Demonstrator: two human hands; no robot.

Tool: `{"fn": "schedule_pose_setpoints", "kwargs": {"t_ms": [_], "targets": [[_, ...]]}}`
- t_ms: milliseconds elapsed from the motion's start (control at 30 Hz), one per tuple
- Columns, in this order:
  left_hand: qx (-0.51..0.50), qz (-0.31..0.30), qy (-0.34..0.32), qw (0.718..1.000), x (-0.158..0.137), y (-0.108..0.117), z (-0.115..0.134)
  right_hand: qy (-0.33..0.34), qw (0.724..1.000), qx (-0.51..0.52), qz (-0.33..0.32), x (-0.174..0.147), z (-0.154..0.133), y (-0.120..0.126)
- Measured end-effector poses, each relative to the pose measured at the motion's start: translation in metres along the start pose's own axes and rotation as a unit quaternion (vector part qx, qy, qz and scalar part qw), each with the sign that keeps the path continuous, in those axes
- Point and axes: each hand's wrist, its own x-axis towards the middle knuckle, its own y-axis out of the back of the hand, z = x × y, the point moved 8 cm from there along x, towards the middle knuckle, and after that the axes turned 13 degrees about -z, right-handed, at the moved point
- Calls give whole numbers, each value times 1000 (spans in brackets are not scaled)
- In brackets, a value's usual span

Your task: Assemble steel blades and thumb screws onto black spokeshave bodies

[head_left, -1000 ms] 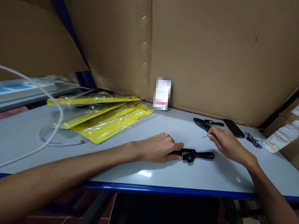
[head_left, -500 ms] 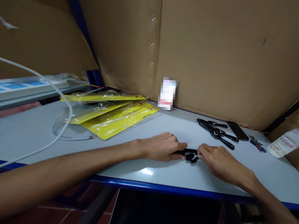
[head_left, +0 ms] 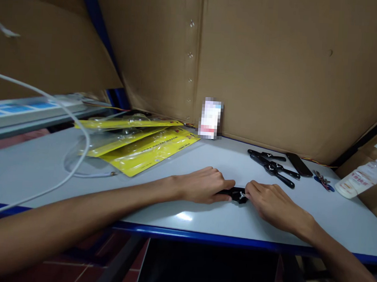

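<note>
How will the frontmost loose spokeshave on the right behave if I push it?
The frontmost loose spokeshave probably moves as one stiff piece; its handles look solid. It seems unlikely to roll, since its middle is wider than its handles. It may nudge the other spokeshaves bunched behind it.

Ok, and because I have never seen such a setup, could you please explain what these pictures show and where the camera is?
There is no machine: a person works bare-handed, seen by a head-worn camera looking forward and down. On the pale table, the left hand has one end of a black spokeshave in its grip. The right hand is at the other end, beside a small wing screw; what exactly it holds, I cannot tell. More spokeshaves lie farther back, near a dark phone, a bunch of keys and a bottle. To the left are yellow-backed packages and a white cable.
</note>
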Motion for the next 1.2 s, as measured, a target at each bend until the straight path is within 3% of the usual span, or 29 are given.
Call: {"fn": "schedule_pose_setpoints", "kwargs": {"t_ms": [200, 433, 700, 1200], "targets": [[5, -27, 22, 999, 1, -1, 0, -10, 999, -35, -7, 4, -1, -2], [-4, -2, 13, 1000, 0, 1, -1, 17, 999, -48, -7, 3, -9, -1], [2, -37, 33, 999, 2, -2, -2, 12, 999, -35, -13, 3, -6, 0], [14, -36, 33, 999, 3, -2, 0, 49, 994, 78, 53, 8, -3, 2]]}}
